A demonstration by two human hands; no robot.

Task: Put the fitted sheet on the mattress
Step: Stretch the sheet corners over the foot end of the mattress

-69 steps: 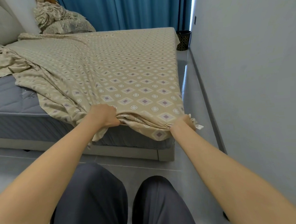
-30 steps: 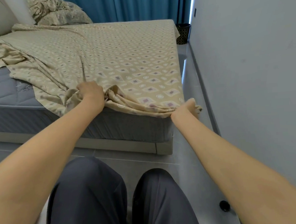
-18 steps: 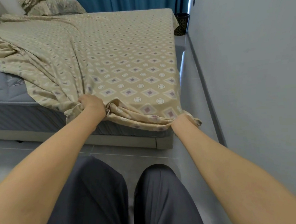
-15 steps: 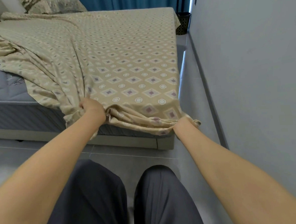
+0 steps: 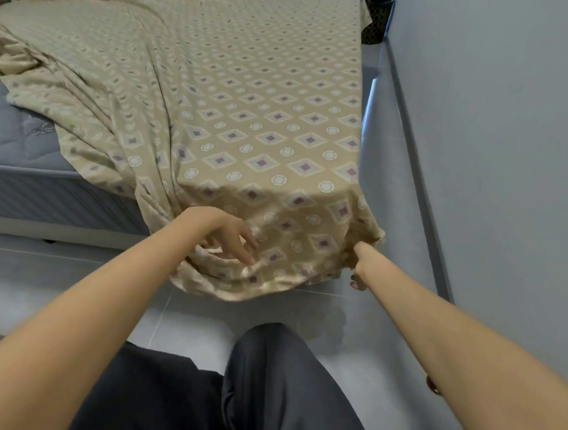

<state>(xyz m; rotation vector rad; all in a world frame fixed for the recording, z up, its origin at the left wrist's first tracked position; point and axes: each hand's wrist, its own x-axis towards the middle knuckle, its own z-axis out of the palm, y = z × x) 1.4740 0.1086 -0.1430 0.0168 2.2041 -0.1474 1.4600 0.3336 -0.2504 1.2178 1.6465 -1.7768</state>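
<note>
The beige fitted sheet [image 5: 253,117], printed with diamonds and circles, lies over the right part of the grey mattress [image 5: 1,132]. Its near corner hangs down over the mattress's near right corner, hiding it. My left hand [image 5: 225,233] rests on the draped fabric with its fingers spread and pointing down, holding nothing. My right hand [image 5: 362,265] is at the sheet's lower right corner, fingers buried in the bunched hem and gripping it. On the left the sheet lies crumpled and the mattress is bare.
A pale wall [image 5: 487,136] runs close along the bed's right side, leaving a narrow strip of floor. A dark woven basket [image 5: 376,13] stands at the far end of that gap. My knees in dark trousers [image 5: 254,399] are below, on grey tiles.
The sheet's corner has come down over the mattress's near right corner. My left hand has let go of the bunched fabric and opened. My right hand has moved lower with the hem.
</note>
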